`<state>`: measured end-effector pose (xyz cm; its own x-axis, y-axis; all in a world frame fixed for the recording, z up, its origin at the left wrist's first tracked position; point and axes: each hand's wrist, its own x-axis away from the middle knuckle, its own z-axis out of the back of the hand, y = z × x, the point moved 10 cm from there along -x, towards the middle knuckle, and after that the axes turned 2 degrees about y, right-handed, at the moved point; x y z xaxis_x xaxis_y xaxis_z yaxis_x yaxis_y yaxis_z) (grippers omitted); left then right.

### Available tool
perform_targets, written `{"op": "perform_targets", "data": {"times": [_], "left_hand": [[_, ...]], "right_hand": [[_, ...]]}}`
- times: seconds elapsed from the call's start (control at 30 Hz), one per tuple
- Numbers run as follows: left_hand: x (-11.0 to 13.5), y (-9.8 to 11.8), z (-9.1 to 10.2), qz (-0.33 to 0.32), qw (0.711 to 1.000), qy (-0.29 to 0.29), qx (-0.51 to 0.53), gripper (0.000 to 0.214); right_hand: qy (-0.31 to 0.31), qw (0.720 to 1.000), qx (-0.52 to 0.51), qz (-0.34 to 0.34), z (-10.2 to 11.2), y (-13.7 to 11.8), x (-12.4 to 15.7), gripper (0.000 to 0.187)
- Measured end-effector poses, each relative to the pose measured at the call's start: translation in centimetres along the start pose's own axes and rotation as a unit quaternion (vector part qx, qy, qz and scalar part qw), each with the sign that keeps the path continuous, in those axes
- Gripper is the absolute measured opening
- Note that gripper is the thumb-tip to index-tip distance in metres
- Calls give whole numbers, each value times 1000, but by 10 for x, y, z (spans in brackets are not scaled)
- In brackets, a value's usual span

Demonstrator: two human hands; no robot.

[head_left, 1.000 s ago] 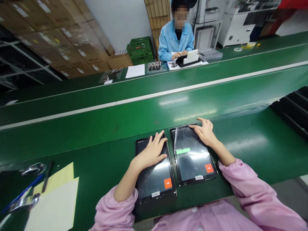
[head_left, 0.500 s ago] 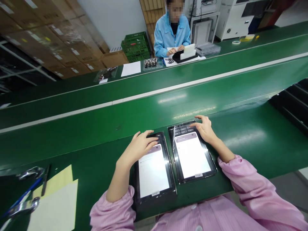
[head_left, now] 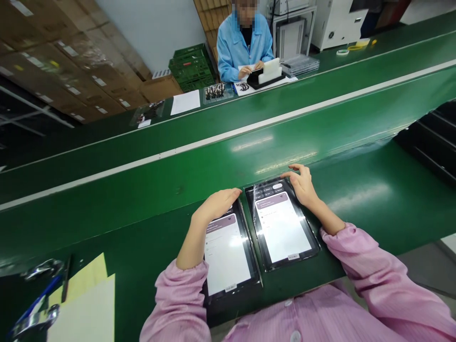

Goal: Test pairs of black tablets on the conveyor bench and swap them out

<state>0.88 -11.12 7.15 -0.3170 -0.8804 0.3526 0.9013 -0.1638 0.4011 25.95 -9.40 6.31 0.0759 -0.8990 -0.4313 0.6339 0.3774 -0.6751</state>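
Observation:
Two tablets lie side by side with lit, mostly white screens. Across the top of the left tablet [head_left: 228, 259] lies my left hand [head_left: 217, 205], its fingers stretched out toward the upper right corner and covering part of the screen. The right tablet [head_left: 284, 230] has clear film along its upper left edge and a row of small buttons at the top of its display. At its upper right corner is my right hand [head_left: 302, 186], fingers apart and holding nothing; whether a fingertip touches the glass I cannot tell. Both tablets carry a small white label at the bottom edge.
Yellow paper sheets [head_left: 89, 304], a blue pen [head_left: 39, 299] and shiny metal tools lie at the left. Black trays [head_left: 432, 142] stand at the right. Beyond a raised green ledge, a person in a blue jacket [head_left: 228, 47] works beside a black stand with a white block [head_left: 270, 71].
My left hand has swung right and flattened over the left tablet's top edge. My right hand has drawn back slightly toward the corner. A button on the right tablet now shows white.

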Motion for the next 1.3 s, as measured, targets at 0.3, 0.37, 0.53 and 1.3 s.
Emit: {"op": "perform_targets", "data": {"times": [0.3,0.37,0.53,1.3], "left_hand": [[9,7,20,-57,993,65,-86,64],[13,11,26,-92,991,81,-60,65],[6,8,5,-66,996,10,-66,70],[7,-33,3,-8,998,-21,-64,67]], "right_hand": [[17,1000,-6,-15,4,6,-1,70],[26,999,-15,-31,3,13,-3,68],[-16,993,-58,-100,-16,39,-5,60],[-15,952,-277,-128,-13,34,-9,71]]}}
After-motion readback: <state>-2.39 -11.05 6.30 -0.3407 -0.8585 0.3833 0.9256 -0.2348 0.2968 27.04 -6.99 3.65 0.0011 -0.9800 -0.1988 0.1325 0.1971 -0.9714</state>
